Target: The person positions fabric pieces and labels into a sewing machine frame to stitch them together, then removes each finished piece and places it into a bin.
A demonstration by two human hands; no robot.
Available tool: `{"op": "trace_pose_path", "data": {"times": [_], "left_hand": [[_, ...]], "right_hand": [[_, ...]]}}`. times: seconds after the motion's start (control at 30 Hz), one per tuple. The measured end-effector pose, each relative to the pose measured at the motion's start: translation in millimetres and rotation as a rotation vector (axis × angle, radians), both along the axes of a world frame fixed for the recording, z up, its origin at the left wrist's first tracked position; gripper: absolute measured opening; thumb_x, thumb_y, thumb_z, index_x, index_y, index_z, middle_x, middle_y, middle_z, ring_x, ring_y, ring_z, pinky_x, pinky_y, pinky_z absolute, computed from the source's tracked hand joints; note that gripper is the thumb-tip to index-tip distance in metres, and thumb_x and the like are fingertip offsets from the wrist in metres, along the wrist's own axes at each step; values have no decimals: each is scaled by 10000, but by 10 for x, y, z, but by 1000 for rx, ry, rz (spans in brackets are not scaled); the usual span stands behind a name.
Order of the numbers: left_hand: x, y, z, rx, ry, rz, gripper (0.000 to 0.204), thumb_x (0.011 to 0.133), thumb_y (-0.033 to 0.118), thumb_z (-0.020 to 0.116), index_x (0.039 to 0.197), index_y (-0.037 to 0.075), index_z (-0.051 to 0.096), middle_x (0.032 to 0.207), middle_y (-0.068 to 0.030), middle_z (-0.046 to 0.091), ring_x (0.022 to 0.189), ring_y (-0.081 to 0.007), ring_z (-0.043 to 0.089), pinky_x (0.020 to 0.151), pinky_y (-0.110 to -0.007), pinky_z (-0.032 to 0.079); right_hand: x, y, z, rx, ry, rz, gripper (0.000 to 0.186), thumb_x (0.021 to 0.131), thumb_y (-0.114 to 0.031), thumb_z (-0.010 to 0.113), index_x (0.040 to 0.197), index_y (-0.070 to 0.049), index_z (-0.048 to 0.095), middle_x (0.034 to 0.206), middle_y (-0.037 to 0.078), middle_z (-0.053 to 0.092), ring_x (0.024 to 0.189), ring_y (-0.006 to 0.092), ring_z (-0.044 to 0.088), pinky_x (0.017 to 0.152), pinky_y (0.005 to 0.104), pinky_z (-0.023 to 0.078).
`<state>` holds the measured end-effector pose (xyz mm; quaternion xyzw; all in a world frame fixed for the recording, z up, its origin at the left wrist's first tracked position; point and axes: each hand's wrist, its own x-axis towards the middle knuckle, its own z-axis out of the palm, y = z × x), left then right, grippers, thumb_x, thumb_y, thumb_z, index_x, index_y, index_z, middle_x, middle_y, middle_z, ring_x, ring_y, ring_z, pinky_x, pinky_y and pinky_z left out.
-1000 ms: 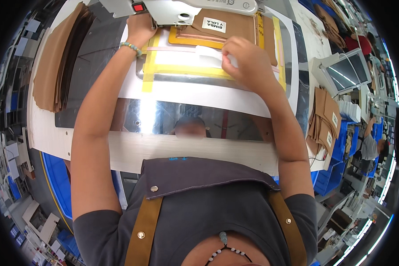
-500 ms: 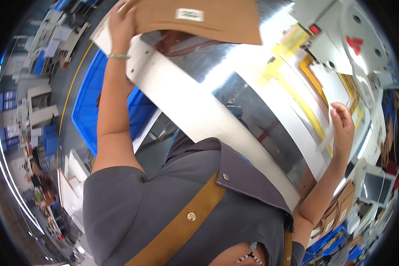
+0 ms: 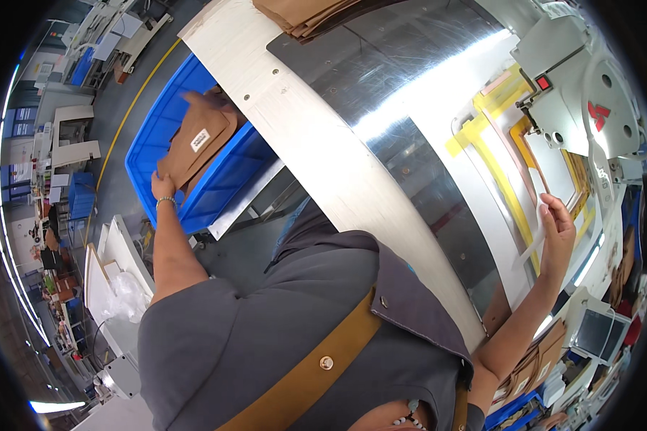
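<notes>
My left hand (image 3: 161, 185) grips a brown flat piece (image 3: 214, 129) with a white label, at the left end of a blue plastic bin (image 3: 138, 154); more brown material shows inside, partly blurred. My right hand (image 3: 556, 224) is closed on a thin white strip (image 3: 531, 248) beside a sewing machine (image 3: 568, 93). Under and beside that hand lies a template with an orange frame (image 3: 522, 149) and yellow tape (image 3: 503, 187), on white sheeting over the worktable's shiny plate.
A stack of brown pieces (image 3: 302, 18) lies at the table's (image 3: 302, 144) top end. More brown pieces (image 3: 535, 359) and a screen (image 3: 598, 334) are at lower right. A white cart (image 3: 115, 251) with clear plastic stands left, along a walkway with a yellow line.
My view has swung leftward. My left hand has left the machine, carried a labelled brown piece across and lowered it to the blue bin. My right hand stays by the template.
</notes>
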<state>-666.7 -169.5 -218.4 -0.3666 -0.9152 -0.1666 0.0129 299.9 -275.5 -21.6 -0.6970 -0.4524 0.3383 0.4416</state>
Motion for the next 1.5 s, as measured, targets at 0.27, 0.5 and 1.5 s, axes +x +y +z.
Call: {"op": "trace_pose_path", "data": {"times": [0.27,0.5,1.5], "left_hand": [[347,577,370,270,351,-155,617,956,222,737,1501,-14,569,1430,-267,649,1271,-405,666,1056,-455,547],[4050,1843,1852,632,-355,-1164,310,1103,96,585,1382,12,692,1355,-99,723,1205,-178,682,1052,-342,527],[7279,1317,1717,71,161,-2248,614,1034,482,625,1479,58,613,1686,-225,395,1605,-384,287,1304,-583,166]], "right_hand": [[157,66,66,-51,-156,124,236,1041,-92,671,1237,17,743,1157,38,719,1076,109,639,1005,247,457],[391,443,422,49,-454,229,255,1045,-172,637,1192,-53,808,1025,36,778,901,101,640,824,262,505],[809,661,257,33,-307,206,169,958,-156,688,1049,-55,789,931,48,764,852,123,676,775,308,527]]}}
